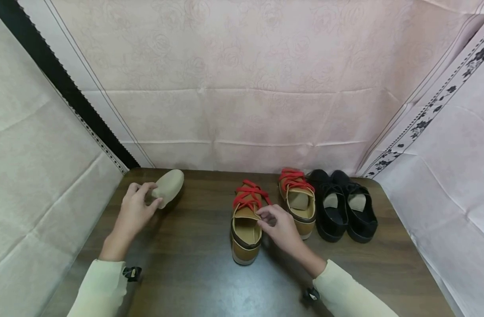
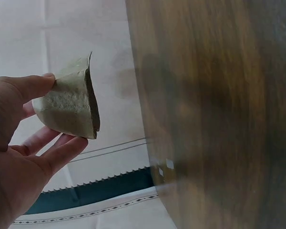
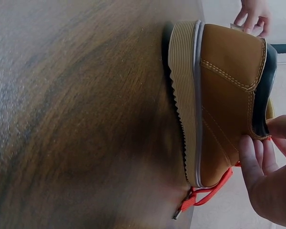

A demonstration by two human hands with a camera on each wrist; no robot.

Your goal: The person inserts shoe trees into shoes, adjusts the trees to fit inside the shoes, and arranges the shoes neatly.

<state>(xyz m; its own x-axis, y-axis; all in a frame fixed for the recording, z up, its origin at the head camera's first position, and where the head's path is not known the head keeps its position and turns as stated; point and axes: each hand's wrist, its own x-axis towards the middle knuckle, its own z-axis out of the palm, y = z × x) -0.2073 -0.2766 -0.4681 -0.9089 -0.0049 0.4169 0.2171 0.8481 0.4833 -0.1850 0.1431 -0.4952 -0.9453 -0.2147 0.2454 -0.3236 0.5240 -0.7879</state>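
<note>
My left hand grips a beige molded shoe insert between thumb and fingers, above the table's far left part. In the left wrist view the insert is a hollow, rounded toe shape with a rough edge. A brown shoe with red laces stands upright in the middle of the table, heel toward me. Its collar is pinched on the right side by my right hand. In the right wrist view the thumb lies at the opening of the brown shoe, the fingers against its outer side.
To the right stands the matching brown shoe, with a beige piece inside. Beside it are two black shoes, each with a pale piece inside. Patterned white cloth hangs behind the wooden table and along both sides.
</note>
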